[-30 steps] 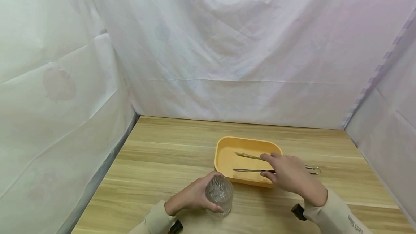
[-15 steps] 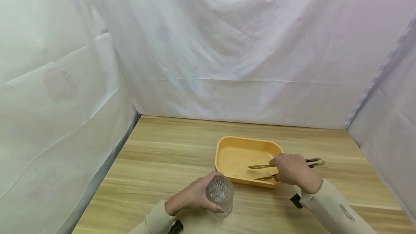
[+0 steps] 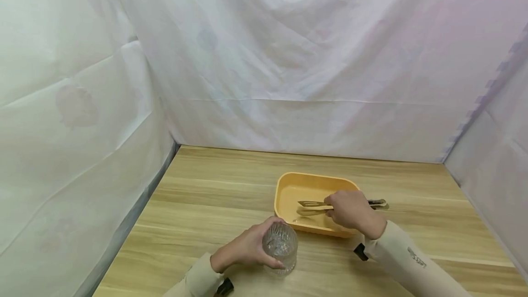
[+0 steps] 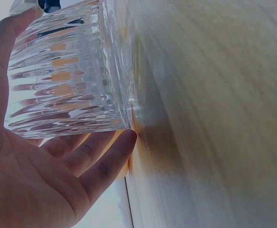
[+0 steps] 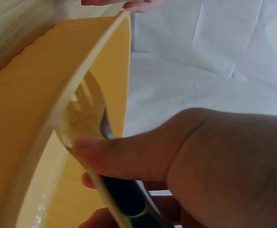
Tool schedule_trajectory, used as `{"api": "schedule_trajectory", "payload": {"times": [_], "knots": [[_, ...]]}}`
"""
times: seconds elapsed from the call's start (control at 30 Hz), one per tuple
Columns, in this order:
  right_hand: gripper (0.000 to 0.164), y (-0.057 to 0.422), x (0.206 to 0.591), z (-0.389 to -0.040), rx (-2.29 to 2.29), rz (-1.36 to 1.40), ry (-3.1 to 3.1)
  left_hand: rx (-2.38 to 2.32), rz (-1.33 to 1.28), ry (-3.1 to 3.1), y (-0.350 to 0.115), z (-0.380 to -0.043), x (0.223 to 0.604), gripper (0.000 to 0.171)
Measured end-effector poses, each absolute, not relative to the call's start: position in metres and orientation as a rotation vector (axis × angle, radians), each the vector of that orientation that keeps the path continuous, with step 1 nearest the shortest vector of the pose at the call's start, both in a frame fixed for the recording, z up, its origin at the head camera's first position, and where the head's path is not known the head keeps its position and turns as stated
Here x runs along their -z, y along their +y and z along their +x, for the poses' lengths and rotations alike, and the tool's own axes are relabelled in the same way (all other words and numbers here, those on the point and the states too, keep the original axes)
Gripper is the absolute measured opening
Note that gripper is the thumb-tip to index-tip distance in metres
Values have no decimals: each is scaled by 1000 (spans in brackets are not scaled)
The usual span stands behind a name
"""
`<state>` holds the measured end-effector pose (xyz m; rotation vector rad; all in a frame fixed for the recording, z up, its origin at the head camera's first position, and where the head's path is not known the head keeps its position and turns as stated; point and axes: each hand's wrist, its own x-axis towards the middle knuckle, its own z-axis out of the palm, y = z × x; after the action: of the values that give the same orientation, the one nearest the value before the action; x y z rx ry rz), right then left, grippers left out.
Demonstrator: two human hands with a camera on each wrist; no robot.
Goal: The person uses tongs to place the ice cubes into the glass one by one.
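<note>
My left hand (image 3: 247, 244) curls round a clear ribbed glass (image 3: 280, 246) that stands on the table near its front. In the left wrist view the glass (image 4: 57, 80) sits between thumb and fingers, its base at the tabletop. Metal tongs (image 3: 312, 204) are gripped in my right hand (image 3: 352, 210), their two arms squeezed close together. The slotted tips (image 5: 88, 102) reach down inside a yellow rectangular basin (image 3: 317, 177), and the looped end pokes out behind the hand to the right. A small clear shiny spot (image 3: 294, 220) shows on the basin floor near its front left corner.
The wooden table (image 3: 214, 196) runs to white cloth walls (image 3: 264, 58) at the back and both sides. The basin's front left corner lies just beyond the glass. Dark bands (image 3: 360, 252) sit at both wrists, below light sleeves.
The right hand first shifted right, then back left with the tongs. The tong arms, spread apart before, are now nearly together. The left hand and the glass have stayed put.
</note>
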<state>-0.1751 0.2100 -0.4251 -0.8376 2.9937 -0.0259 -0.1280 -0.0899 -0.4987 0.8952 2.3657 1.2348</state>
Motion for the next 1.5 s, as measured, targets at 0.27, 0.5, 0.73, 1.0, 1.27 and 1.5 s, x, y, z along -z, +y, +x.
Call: {"api": "schedule_trajectory", "payload": {"times": [0.27,0.5,0.73,1.0,1.27,1.5], "knots": [[35,213,425,-178,91,-884,2995,-1227,873,2383,-89,-129,498,92],[15,217,416,-174,128,-871,2892,-1224,868,2377,-89,-129,498,93],[26,207,422,-174,98,-918,2826,-1229,885,2378,-89,-129,498,91],[20,192,430,-172,48,-895,2928,-1218,885,2392,-88,-129,498,91],[28,195,433,-177,5,-848,2991,-1213,874,2392,-88,-129,498,92],[24,204,437,-181,48,-825,3016,-1220,863,2402,-89,-127,498,91]]}}
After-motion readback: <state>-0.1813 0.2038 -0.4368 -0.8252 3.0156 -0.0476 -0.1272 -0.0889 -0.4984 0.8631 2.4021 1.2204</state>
